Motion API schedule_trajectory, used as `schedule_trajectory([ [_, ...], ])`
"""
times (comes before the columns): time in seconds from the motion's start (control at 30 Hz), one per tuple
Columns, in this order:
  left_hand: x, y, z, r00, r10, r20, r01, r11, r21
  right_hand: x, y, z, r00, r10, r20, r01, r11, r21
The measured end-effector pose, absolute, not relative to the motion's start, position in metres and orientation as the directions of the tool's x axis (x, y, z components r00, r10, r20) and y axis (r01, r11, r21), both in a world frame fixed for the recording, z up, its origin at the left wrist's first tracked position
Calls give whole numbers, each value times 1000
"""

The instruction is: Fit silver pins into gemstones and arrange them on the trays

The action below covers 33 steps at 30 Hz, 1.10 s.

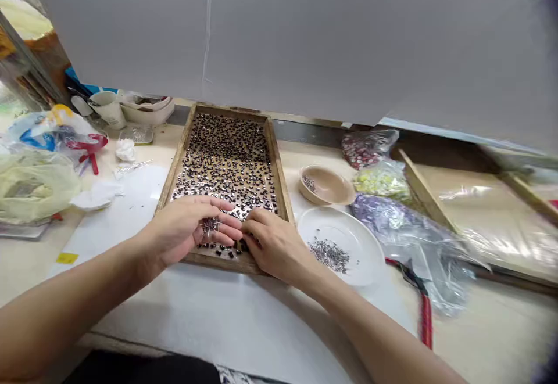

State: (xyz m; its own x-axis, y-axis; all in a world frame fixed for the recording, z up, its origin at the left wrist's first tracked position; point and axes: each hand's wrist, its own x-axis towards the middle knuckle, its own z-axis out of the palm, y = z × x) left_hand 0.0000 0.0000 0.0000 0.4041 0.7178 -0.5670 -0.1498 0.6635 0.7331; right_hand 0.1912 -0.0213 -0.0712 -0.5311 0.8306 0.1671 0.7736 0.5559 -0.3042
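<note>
A wooden tray [279, 169] lined with clear film holds many small dark beads [226, 151]. My left hand [187, 227] rests over the tray's near end, palm partly up, fingers curled round a small bunch of thin metal pins [210, 224]. My right hand [272, 244] lies just to its right at the tray's near edge, fingertips pinched together on something small among the beads; I cannot make out what.
Right of the tray are a white plate [361, 239] with a heap of pins, a tan bowl [326, 186], bags of coloured beads [379, 180], red-handled pliers [422, 302] and a second wooden tray [483, 215]. Left: plastic bags [35, 180], white cups [107, 108]. A grey partition stands behind.
</note>
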Motion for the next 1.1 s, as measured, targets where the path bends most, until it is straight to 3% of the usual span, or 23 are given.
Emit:
schedule_trajectory([
  [0.37, -1, -1, -3, 421, 718, -555, -129, 653, 747, 194, -23, -64, -488, 851, 192, 770, 524, -365],
  [0.77, 2, -7, -5, 477, 682, -554, -79, 661, 746, 199, -35, -35, -297, 827, 477, 623, 546, -560],
  [0.97, 11, -17, -5, 507, 602, -616, 0, 715, 699, 192, -44, -25, -344, 826, 445, 594, 559, -578],
  [1.1, 9, -18, -4, 511, 612, -603, -1, 702, 712, 193, -41, -31, -365, 856, 367, 664, 515, -541],
])
